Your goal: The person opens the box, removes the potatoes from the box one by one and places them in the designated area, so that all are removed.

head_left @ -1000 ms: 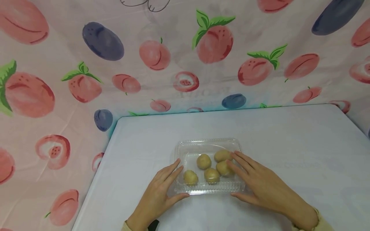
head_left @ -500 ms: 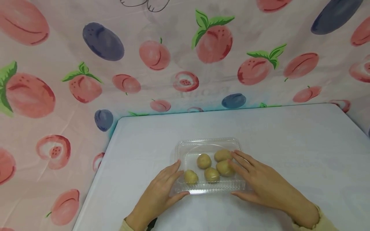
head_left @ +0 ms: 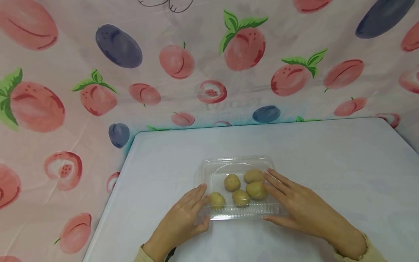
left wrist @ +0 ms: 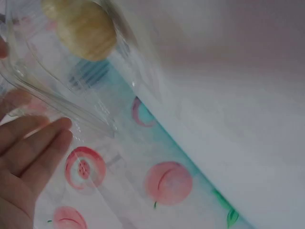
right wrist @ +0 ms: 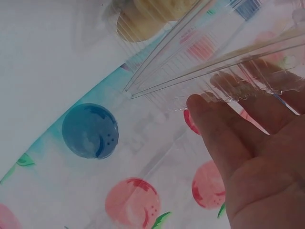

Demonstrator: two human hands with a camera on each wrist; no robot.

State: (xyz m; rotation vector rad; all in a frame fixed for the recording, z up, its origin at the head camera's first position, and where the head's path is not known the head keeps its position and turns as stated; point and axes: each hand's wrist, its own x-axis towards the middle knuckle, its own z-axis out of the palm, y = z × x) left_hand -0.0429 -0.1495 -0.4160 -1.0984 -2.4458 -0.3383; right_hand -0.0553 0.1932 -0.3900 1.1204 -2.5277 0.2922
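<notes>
A clear plastic clamshell container (head_left: 239,158) lies on the white table with several small yellowish potatoes (head_left: 232,182) inside. In the right wrist view, two rim edges (right wrist: 162,86) of the container spread apart in a V from one corner. My left hand (head_left: 183,216) is at its left side, fingers extended along the edge, thumb near the front left corner. At the right side is my right hand (head_left: 299,207), fingers reaching over the lid's edge and thumb by the front. In the left wrist view, potatoes (left wrist: 88,33) show through the plastic beside the left fingers (left wrist: 45,145).
The white tabletop (head_left: 327,153) extends around the container on all sides. Behind and to the left hangs a cloth (head_left: 147,54) printed with peaches and plums. Something dark (head_left: 171,254) shows beside the left wrist.
My left thumb has drawn back slightly to the left along the container's front edge. The right hand keeps nearly the same place. The head view has shifted a little.
</notes>
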